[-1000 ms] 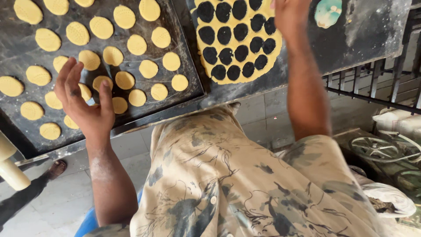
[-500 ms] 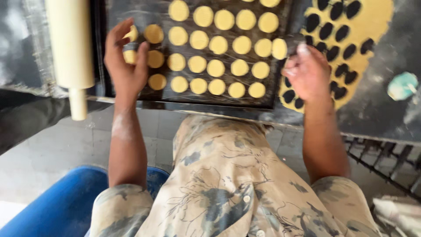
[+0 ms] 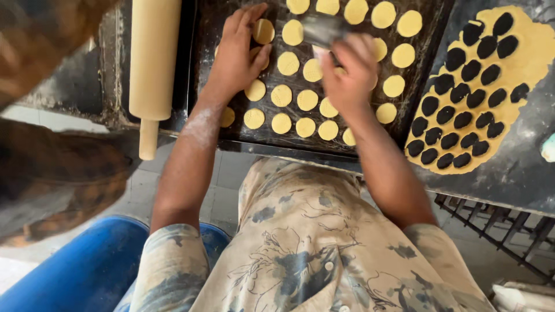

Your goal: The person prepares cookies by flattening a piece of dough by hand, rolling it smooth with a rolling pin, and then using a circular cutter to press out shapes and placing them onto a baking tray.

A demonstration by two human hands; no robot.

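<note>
Moved since half a second ago: right hand (image 3: pixel 347 72), from the tray's right edge onto the dark tray (image 3: pixel 430 26), fingers pinching a metal round cutter (image 3: pixel 324 29). Left hand (image 3: pixel 237 55): fingers spread over dough discs (image 3: pixel 281 95), likely soft, fragile; lift by edges. No labels visible.

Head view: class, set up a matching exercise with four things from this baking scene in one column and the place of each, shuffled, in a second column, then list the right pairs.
Things:
1. rolling pin
2. dough sheet
3. left hand
4. metal cutter

Places:
A. in the right hand, over the tray
B. right of the tray, full of round holes
C. left of the tray, handle over the edge
D. on the dough rounds at the tray's left side

Pairs: 1-C, 2-B, 3-D, 4-A
</note>
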